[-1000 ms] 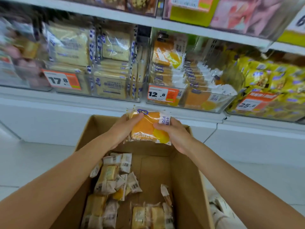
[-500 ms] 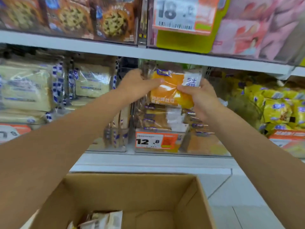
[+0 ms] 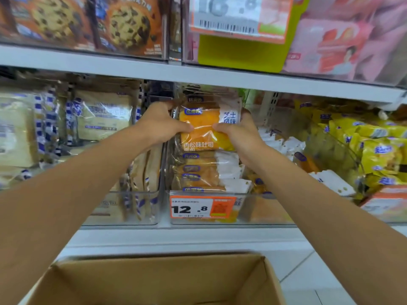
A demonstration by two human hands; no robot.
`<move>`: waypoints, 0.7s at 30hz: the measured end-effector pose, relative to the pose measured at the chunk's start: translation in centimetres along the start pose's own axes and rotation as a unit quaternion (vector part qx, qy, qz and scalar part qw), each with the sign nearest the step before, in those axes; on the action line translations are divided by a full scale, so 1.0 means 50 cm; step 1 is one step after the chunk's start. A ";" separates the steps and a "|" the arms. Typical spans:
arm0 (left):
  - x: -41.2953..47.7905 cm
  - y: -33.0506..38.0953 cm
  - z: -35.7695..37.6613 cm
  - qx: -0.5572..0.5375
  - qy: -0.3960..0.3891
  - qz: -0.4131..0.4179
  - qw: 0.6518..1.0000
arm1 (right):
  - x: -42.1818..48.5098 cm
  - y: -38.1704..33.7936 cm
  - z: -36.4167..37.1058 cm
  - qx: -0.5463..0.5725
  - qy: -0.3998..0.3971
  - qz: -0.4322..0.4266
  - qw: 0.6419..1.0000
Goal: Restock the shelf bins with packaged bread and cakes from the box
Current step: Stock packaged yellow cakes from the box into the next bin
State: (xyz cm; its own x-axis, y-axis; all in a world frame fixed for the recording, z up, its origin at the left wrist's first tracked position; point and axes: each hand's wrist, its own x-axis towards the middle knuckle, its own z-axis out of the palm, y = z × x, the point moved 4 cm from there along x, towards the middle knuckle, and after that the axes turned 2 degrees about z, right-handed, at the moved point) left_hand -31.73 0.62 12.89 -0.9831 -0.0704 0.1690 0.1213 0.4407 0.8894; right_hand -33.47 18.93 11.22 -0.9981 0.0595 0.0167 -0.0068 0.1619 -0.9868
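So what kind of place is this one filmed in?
Most likely a shop's bakery aisle: a price tag on a clear bin of packaged bread, a stocked shelf above, and a cardboard box below.

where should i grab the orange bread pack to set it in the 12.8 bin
By its left and right edges, one hand from each side, as the left hand and right hand hold it. The orange bread pack is flat and upright, so this likely leaves its bottom edge free to settle.
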 end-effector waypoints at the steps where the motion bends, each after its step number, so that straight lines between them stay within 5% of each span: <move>1: -0.002 -0.001 0.001 -0.010 -0.010 -0.003 1.000 | 0.001 0.000 -0.003 0.008 0.000 0.009 1.000; 12: 0.005 0.001 -0.019 0.055 0.053 0.014 0.997 | 0.007 0.013 -0.009 -0.034 0.011 -0.025 0.999; 18: -0.032 0.005 -0.017 0.058 0.067 -0.004 0.996 | -0.027 0.005 -0.021 -0.152 0.019 -0.053 0.987; 21: -0.091 0.005 -0.020 0.053 0.114 0.008 0.992 | -0.090 0.002 -0.031 -0.272 0.072 -0.137 0.950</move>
State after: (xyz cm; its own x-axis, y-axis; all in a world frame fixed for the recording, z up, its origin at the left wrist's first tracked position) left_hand -27.10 0.18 12.76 -0.9228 -0.2585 0.2857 0.1102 0.5336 0.8385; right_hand -28.88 20.21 11.30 -0.9446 0.0694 0.3208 -0.1927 0.6739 -0.7132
